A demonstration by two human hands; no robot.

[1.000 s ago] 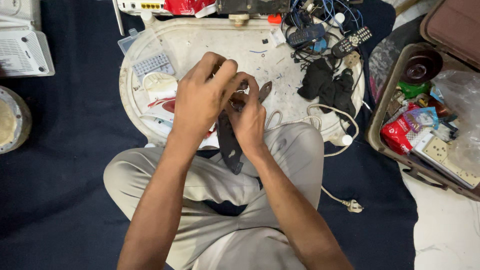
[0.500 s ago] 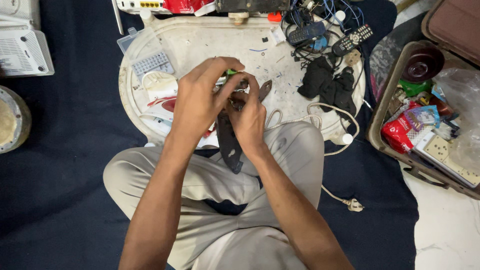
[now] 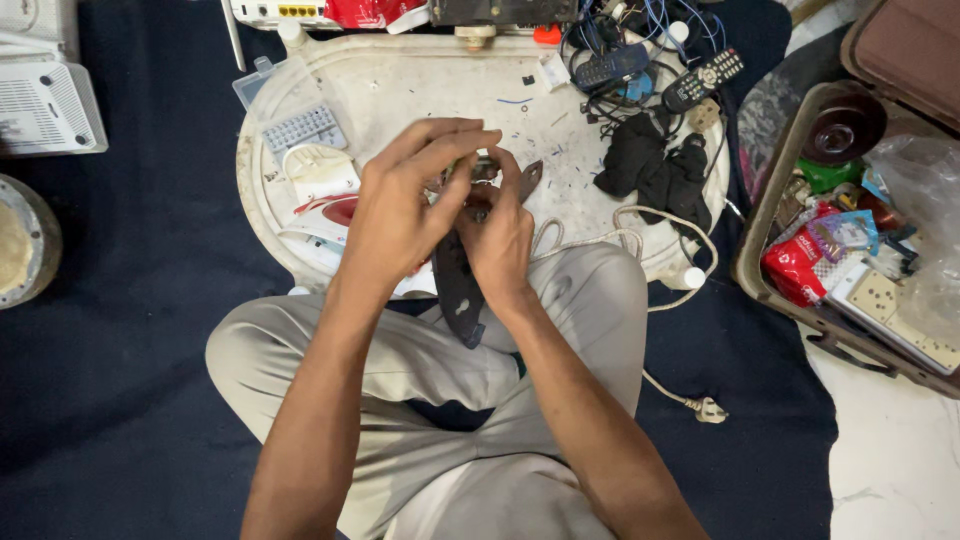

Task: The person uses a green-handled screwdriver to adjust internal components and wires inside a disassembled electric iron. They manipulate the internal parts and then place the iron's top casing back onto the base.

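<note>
I'm watching the dark metal tool (image 3: pixel 458 285) hanging over the lap at centre, right hand (image 3: pixel 497 243) gripping it; left hand (image 3: pixel 408 205), at 10 o'clock, is now pinching closer at its top, over the white tray (image 3: pixel 420 85)

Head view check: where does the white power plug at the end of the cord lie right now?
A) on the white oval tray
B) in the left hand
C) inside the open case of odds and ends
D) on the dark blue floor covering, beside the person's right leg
D: the white plug lies on the dark blue floor covering by the right leg, off the oval tray and outside the open case.
</note>
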